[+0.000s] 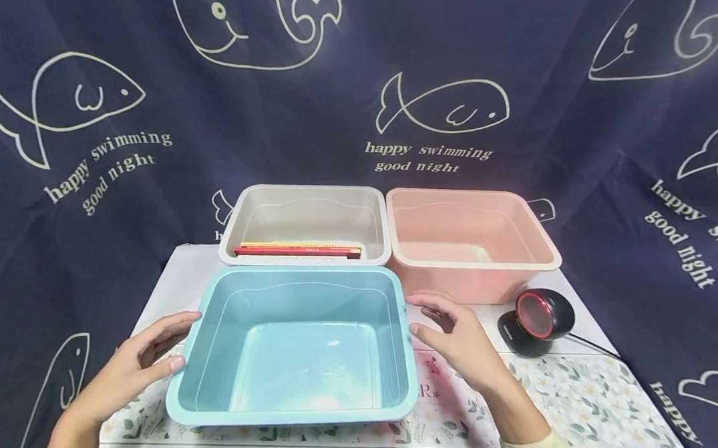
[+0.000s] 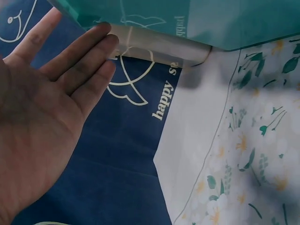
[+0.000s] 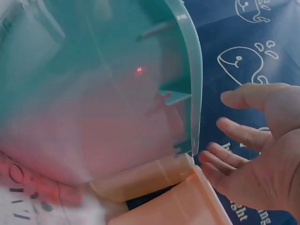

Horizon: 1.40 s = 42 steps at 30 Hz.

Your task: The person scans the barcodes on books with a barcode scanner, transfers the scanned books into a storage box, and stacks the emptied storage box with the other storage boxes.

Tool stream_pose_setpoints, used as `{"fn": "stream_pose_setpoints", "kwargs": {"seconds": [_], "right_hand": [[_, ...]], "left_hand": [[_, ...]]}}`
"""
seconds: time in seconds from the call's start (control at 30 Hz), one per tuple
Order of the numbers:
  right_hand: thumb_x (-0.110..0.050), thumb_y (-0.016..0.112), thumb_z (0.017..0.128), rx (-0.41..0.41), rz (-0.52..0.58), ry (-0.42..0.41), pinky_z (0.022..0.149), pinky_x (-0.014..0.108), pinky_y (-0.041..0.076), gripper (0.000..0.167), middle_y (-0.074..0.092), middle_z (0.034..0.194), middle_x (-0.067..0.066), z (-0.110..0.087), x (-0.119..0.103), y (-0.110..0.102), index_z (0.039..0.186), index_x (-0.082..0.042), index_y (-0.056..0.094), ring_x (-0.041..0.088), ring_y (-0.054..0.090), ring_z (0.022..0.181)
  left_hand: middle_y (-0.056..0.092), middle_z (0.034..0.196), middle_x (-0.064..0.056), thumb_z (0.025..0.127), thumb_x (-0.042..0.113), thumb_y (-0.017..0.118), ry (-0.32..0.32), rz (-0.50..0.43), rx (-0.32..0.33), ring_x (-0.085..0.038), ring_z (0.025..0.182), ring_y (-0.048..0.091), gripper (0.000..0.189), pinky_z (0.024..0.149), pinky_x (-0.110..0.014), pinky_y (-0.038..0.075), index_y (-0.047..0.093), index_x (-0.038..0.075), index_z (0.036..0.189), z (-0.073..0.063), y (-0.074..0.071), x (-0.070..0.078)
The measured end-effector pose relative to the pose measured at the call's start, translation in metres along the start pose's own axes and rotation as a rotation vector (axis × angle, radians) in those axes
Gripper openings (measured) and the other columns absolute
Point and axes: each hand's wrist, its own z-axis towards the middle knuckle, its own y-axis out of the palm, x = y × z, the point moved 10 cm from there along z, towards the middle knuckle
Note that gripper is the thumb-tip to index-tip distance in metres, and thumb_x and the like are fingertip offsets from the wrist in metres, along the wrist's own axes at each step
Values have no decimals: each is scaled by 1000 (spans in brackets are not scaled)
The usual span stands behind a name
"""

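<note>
A light blue plastic tub (image 1: pixel 305 360), with nothing seen inside, fills the near middle of the head view. At its left wall is my left hand (image 1: pixel 121 371), fingers extended; in the left wrist view the fingertips (image 2: pixel 105 30) reach the underside of the blue tub (image 2: pixel 154 14), though contact is hard to tell. My right hand (image 1: pixel 460 340) is beside the right rim with fingers loosely bent. In the right wrist view this hand (image 3: pixel 267 154) has spread fingers and a small gap from the rim (image 3: pixel 194 70). Neither hand grips anything.
Behind stands a grey-white tub (image 1: pixel 309 194) with long red and yellow sticks (image 1: pixel 296 250) in it. A pink tub (image 1: pixel 446 287) is at its right. A black scanner-like device (image 1: pixel 543 316) glows red, its cable trailing right. Dark fish-print cloth (image 1: pixel 306 119) surrounds the floral-covered table (image 1: pixel 583 401).
</note>
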Motion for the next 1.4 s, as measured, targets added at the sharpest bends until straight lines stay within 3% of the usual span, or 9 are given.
{"fn": "stream_pose_setpoints", "kwargs": {"seconds": [0.27,0.5,1.0,1.23,1.4], "right_hand": [[-7,75,92,-53,51,50,107,18,48,43,63,141,15,-20,14,12,134,-7,65,13,62,129],[-3,71,93,-102,150,67,106,19,51,51,56,146,25,-27,20,24,142,-1,56,24,64,130],[-4,72,94,-99,185,77,105,19,51,52,56,146,27,-32,23,22,143,3,55,19,66,127],[-5,72,95,-108,165,81,101,21,54,52,60,142,26,-34,16,13,144,0,57,19,69,123],[-2,70,94,-98,150,74,99,22,56,50,66,135,24,-37,5,2,143,-1,59,15,71,118]], "left_hand": [[52,150,18,94,-11,61,1,15,7,10,132,52,64,104,-5,40,43,3,154,-3,4,-1],[48,155,12,94,-16,57,17,-68,-24,5,130,57,67,103,-8,44,37,-1,156,-4,7,-3],[55,149,9,95,-11,59,-32,-189,-60,-2,127,63,66,100,-18,53,34,-2,156,0,10,-9],[56,149,12,94,-14,58,-30,-223,-72,-3,126,64,66,95,-21,57,36,-2,156,1,16,-3],[56,150,5,93,-17,57,26,-261,-106,-7,127,65,67,99,-22,55,35,-6,155,4,17,15]]}}
